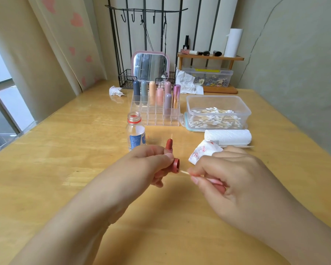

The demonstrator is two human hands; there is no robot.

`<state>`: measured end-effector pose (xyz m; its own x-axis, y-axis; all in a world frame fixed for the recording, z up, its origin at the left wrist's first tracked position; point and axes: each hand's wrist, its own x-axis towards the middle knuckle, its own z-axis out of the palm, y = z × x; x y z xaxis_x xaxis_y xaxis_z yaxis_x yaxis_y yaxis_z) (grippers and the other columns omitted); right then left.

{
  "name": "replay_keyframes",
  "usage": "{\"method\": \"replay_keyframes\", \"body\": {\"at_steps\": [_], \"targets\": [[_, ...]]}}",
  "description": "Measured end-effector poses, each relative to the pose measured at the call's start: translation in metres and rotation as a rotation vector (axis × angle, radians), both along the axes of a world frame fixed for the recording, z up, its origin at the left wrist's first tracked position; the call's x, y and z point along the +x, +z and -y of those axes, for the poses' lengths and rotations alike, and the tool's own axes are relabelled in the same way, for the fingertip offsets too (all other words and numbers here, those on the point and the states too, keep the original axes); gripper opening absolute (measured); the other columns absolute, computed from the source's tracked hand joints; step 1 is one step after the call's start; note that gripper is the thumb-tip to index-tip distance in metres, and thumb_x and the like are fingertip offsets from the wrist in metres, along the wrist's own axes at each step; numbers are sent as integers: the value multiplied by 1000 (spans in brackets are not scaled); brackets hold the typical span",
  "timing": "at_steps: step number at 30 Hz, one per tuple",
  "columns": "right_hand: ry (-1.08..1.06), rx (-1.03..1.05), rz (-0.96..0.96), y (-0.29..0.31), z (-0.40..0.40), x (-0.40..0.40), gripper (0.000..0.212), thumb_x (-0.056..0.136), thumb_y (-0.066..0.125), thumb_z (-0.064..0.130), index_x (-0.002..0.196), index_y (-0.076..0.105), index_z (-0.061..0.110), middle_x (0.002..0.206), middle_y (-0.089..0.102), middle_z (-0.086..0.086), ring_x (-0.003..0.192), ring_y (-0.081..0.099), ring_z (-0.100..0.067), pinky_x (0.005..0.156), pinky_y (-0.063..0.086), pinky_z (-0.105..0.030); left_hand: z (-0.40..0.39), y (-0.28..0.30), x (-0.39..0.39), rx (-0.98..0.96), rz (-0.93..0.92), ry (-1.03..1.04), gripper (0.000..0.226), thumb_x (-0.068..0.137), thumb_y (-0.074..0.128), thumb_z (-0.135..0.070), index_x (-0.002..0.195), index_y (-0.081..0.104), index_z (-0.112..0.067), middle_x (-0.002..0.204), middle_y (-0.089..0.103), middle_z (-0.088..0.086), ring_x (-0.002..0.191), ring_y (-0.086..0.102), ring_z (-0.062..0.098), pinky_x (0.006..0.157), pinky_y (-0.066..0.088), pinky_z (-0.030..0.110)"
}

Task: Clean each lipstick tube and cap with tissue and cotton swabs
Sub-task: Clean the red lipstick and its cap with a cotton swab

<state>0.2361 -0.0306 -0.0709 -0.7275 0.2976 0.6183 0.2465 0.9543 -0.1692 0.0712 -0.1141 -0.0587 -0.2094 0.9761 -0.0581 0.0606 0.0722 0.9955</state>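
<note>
My left hand (147,165) grips a brick-red lipstick cap (175,165), its open mouth turned toward the right. Behind that hand stands the uncapped red lipstick tube (169,144), upright on the table. My right hand (229,180) pinches a cotton swab (183,172) whose white tip points at the cap's mouth, a short gap away. The same hand also holds a stained tissue (201,152) against its far side. Several capped lipsticks (157,93) stand in a clear organiser (155,115).
An open small bottle (135,131) stands left of the tube. A clear box of cotton swabs (217,113) and a tissue roll (227,137) lie at right. A crumpled tissue (116,90), a mirror (150,66) and a wooden shelf (210,58) are at the back.
</note>
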Motion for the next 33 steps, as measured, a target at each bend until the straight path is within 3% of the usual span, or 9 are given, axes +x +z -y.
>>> {"method": "replay_keyframes", "body": {"at_steps": [3, 6, 9, 15, 21, 28, 33], "targets": [[68, -81, -27, 2, 0, 1, 14, 81, 54, 23, 70, 62, 18, 51, 39, 12, 54, 37, -8, 68, 29, -7, -1, -3, 0, -18, -4, 9, 27, 75, 54, -30, 50, 62, -23, 52, 38, -6, 52, 37, 10, 65, 39, 25], [-1, 33, -56, 3, -1, 2, 16, 83, 54, 19, 70, 62, 14, 50, 43, 7, 53, 36, -12, 63, 34, -20, -3, -5, 0, -36, -15, 17, 33, 86, 57, -24, 54, 65, -21, 54, 38, -5, 52, 37, 10, 67, 39, 27], [-76, 144, -41, 2, -1, 0, 15, 81, 53, 15, 69, 62, 13, 48, 41, 3, 53, 34, -15, 59, 34, -31, -1, -2, 2, -28, 5, -10, 26, 73, 50, -31, 54, 65, -21, 55, 37, -4, 51, 36, 10, 65, 39, 25], [29, -30, 8, 0, 1, 0, 13, 80, 52, 22, 70, 60, 19, 53, 35, 16, 56, 34, -7, 69, 27, -4, -5, -6, -2, -51, -49, 59, 28, 76, 55, -24, 48, 62, -23, 48, 41, -9, 47, 37, 8, 64, 36, 27], [-85, 96, -23, 1, -1, -3, 16, 80, 51, 18, 70, 62, 14, 49, 43, 4, 58, 32, -13, 62, 25, -18, -6, -10, -2, -74, -97, 38, 25, 69, 47, -31, 53, 65, -23, 52, 42, -9, 48, 38, 7, 65, 37, 27], [42, -31, 18, -3, -1, -1, 13, 81, 52, 22, 71, 59, 19, 52, 34, 15, 55, 32, -6, 70, 28, -8, -8, -12, -2, -79, -138, 107, 23, 65, 47, -33, 50, 62, -24, 47, 45, -14, 48, 40, 7, 70, 37, 31], [-46, -46, -78, -4, -4, -3, 15, 81, 51, 23, 74, 63, 18, 49, 41, 11, 57, 38, -9, 69, 30, -6, -7, -13, -1, -56, -144, 101, 25, 67, 46, -34, 49, 61, -25, 50, 45, -14, 50, 40, 7, 71, 37, 31]]}}
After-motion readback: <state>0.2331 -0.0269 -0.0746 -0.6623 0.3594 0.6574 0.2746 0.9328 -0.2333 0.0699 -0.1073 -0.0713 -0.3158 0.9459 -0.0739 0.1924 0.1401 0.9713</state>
